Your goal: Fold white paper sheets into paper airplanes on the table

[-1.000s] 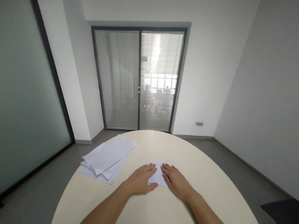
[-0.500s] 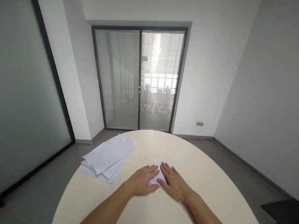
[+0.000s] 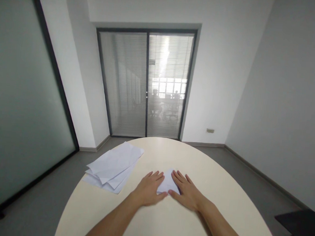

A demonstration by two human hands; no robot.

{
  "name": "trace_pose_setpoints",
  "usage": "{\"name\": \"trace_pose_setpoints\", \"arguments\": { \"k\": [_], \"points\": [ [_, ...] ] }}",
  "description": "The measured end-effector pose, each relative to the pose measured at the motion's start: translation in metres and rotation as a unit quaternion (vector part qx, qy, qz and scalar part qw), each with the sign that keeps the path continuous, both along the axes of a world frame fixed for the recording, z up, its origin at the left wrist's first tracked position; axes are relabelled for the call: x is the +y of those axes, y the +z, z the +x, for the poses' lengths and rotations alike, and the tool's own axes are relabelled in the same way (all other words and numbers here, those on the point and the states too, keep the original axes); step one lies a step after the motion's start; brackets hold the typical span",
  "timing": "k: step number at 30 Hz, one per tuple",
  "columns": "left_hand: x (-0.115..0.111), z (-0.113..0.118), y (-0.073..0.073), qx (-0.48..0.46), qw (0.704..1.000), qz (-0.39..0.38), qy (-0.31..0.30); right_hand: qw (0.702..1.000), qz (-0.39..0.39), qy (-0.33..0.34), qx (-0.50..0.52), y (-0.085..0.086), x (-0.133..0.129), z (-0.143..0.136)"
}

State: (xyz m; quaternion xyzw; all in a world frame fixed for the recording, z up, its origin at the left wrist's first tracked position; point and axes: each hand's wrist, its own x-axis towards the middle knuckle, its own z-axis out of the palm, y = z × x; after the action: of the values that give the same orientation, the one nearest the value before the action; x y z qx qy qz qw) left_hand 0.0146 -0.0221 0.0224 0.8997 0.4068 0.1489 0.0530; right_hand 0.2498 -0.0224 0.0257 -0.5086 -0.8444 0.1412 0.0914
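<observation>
At left on the pale table [image 3: 160, 153], a loose stack of white sheets [image 3: 114, 165], edges fanned. Right of it, your left hand [image 3: 150, 188] lies palm down, fingers slightly apart, touching the left side of the small folded paper [image 3: 168, 183]. This paper sits flat on the table between your hands. Your right hand [image 3: 186, 191], also palm down with fingers spread and thumb out, covers its right side; the two thumb tips nearly meet at its near edge.

On the table [image 3: 194, 163], the paper [image 3: 168, 183] lies between left hand [image 3: 149, 189] and right hand [image 3: 188, 192], right of the sheets [image 3: 115, 164].
</observation>
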Motion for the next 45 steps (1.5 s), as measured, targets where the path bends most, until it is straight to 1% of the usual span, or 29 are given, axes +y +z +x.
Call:
{"name": "trace_pose_setpoints", "arguments": {
  "k": [5, 9, 12, 14, 19, 25, 30, 37, 41, 45],
  "points": [
    [-0.001, 0.000, -0.001, 0.001, 0.999, -0.012, 0.034, 1.000, -0.001, 0.007, -0.009, 0.001, -0.001, 0.007],
    [0.000, 0.000, -0.002, -0.001, 0.999, -0.017, 0.042, 1.000, 0.008, 0.014, 0.000, 0.002, -0.001, 0.007],
    [0.000, -0.002, 0.000, 0.001, 0.999, -0.021, 0.033, 0.999, 0.019, 0.033, 0.013, 0.004, -0.001, 0.006],
    [0.000, -0.002, 0.001, 0.000, 1.000, -0.020, 0.016, 0.998, 0.019, 0.047, 0.020, 0.005, -0.001, 0.005],
    [0.000, -0.002, 0.003, -0.017, 1.000, 0.003, -0.018, 0.997, 0.021, 0.060, 0.033, 0.008, -0.002, 0.005],
    [0.000, 0.000, 0.005, -0.039, 0.999, 0.035, -0.008, 0.996, 0.025, 0.077, 0.043, 0.011, -0.002, 0.003],
    [0.001, 0.000, 0.007, -0.057, 0.998, 0.030, 0.016, 0.993, 0.034, 0.093, 0.064, 0.010, -0.001, 0.002],
    [0.001, -0.001, 0.008, -0.058, 0.998, 0.029, 0.011, 0.993, 0.010, 0.093, 0.077, 0.007, 0.004, 0.011],
    [0.001, -0.002, 0.007, -0.051, 0.998, 0.035, 0.004, 0.995, -0.005, 0.079, 0.067, 0.014, 0.002, 0.016],
    [0.001, -0.003, 0.007, -0.043, 0.998, 0.040, 0.003, 0.996, -0.026, 0.071, 0.054, 0.029, -0.004, 0.023]
  ]
}}
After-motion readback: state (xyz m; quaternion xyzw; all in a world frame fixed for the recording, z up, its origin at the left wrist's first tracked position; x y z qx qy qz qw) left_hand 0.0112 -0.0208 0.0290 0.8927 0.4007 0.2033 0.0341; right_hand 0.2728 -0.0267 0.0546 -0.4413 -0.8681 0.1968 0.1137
